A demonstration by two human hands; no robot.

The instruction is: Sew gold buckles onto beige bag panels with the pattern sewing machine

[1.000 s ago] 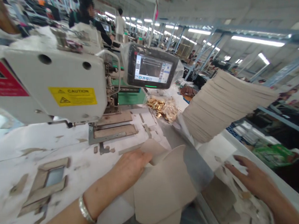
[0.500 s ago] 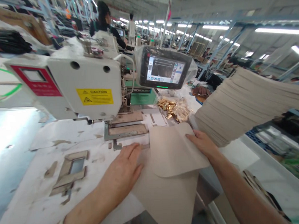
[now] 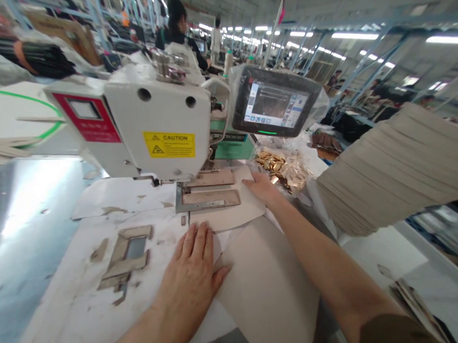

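My right hand (image 3: 262, 186) lies flat on a beige sheet piece (image 3: 225, 212), at its far edge beside the metal clamp plate (image 3: 207, 202) under the sewing machine head (image 3: 157, 126). The piece's far part overlaps the plate's near side. My left hand (image 3: 189, 260) rests palm down on the white table covering (image 3: 123, 195), fingers slightly apart, just below that piece. A larger curved beige sheet (image 3: 265, 284) lies beneath my right forearm, beside my left thumb. Neither hand grips anything that I can see.
A touchscreen in clear plastic (image 3: 275, 101) hangs right of the machine. Behind it lies a bag of gold metal fittings (image 3: 282, 169). A tall stack of beige sheets (image 3: 390, 170) rises at right. Beige offcuts (image 3: 126, 256) lie on the table. A co-worker (image 3: 179, 28) stands beyond the machine.
My right hand has moved forward from the near sheet edge, and the beige piece now lies against the clamp plate. My left hand has moved slightly forward, and the view has shifted.
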